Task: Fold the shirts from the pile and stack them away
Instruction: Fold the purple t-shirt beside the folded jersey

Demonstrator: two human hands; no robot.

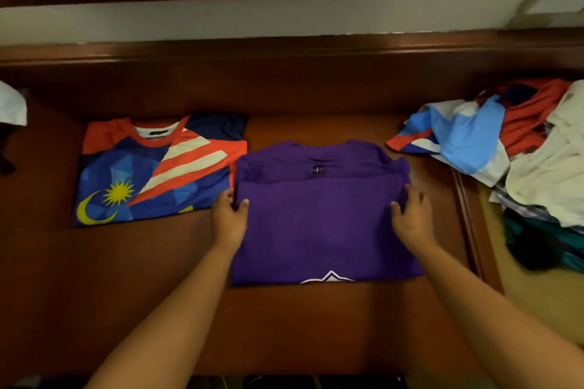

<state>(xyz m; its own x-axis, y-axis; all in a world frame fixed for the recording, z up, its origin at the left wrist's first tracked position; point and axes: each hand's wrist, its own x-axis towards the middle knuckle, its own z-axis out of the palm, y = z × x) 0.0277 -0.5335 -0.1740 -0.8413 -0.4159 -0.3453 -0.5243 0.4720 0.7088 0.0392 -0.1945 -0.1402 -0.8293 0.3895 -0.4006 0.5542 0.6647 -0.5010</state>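
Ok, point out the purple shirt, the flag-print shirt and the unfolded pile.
purple shirt [322,224], head view, middle of folded-over panel.
flag-print shirt [151,174], head view, chest print.
unfolded pile [534,161], head view, cream garment on top.

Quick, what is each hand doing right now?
Left hand: pinches the left edge of the purple shirt.
Right hand: fingers curled over the shirt's right edge, holding it.

Purple shirt [322,218] half-folded at centre, folded flag-print shirt [158,170] left, unfolded pile [512,148] right
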